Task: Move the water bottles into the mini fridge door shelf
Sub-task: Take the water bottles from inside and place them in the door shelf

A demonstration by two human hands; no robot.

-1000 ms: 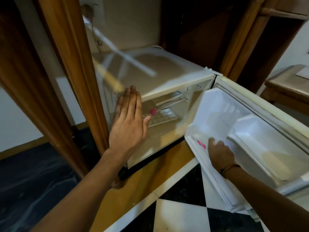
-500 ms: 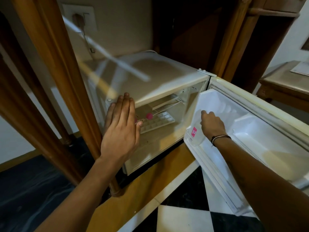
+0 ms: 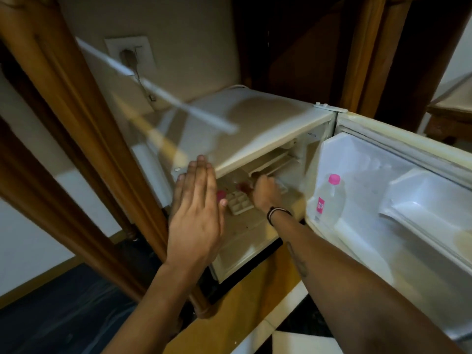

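The white mini fridge (image 3: 255,129) stands open with its door (image 3: 398,149) swung out to the right. One clear water bottle with a pink cap (image 3: 330,198) stands upright in the door shelf (image 3: 357,233), close to the hinge. My right hand (image 3: 265,196) is inside the fridge, fingers curled around a second clear bottle (image 3: 281,186) that lies there; its reddish cap (image 3: 241,186) shows left of the hand, all blurred. My left hand (image 3: 196,215) is flat with its fingers together, held at the fridge's front left edge and holding nothing. Another pink cap (image 3: 221,194) peeks out behind its thumb.
A white ice tray (image 3: 240,205) lies on the fridge floor under my right hand. A thick wooden post (image 3: 84,129) stands close on the left. A wall socket with a plug (image 3: 129,56) is behind the fridge. A moulded compartment (image 3: 429,208) fills the door's right part.
My right hand let go of the bottle it set in the door shelf and moved left into the fridge onto another bottle. My left hand stayed flat at the fridge's edge.
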